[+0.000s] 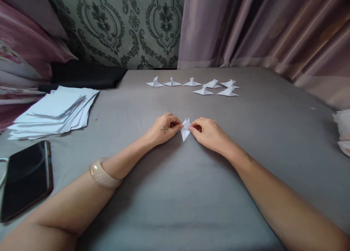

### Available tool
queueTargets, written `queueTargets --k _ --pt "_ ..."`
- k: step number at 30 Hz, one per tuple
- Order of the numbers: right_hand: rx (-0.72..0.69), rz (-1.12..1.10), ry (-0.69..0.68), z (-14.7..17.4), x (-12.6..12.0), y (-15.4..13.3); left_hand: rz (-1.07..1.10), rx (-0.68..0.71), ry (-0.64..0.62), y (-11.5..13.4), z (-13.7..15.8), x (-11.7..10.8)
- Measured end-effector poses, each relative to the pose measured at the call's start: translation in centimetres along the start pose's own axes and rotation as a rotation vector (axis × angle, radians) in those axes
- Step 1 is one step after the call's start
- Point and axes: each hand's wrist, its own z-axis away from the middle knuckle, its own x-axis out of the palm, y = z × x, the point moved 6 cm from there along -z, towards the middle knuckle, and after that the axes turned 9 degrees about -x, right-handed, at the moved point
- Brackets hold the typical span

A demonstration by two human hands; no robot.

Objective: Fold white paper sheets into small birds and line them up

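Note:
A small folded white paper is held between my two hands, just above or on the grey cloth; I cannot tell which. It has a pointed lower end and two narrow tips at the top. My left hand pinches its left edge between thumb and fingers. From the other side, my right hand pinches the right edge the same way. Beyond the hands stand several folded paper cranes with spread wings, most in a back row and two slightly nearer.
A stack of white paper sheets lies at the left, with black cloth behind it. Nearer, a dark phone rests by a white cable. Curtains hang at the back right, and a white bundle sits at the right edge.

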Motion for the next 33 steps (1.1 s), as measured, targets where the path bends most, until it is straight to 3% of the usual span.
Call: queueTargets --k 6,25,33 --pt "0.173 -0.088 -0.024 -0.1 0.0 1.1 -0.038 0.003 0.004 0.0 -0.2 0.0" --pt "0.233 -0.183 0.032 -0.3 0.1 1.7 -0.05 -0.007 0.014 -0.3 -0.7 0.1" --pt "0.238 -0.135 0.033 -0.4 0.6 2.0 -0.147 0.076 0.065 -0.4 -0.7 0.6"
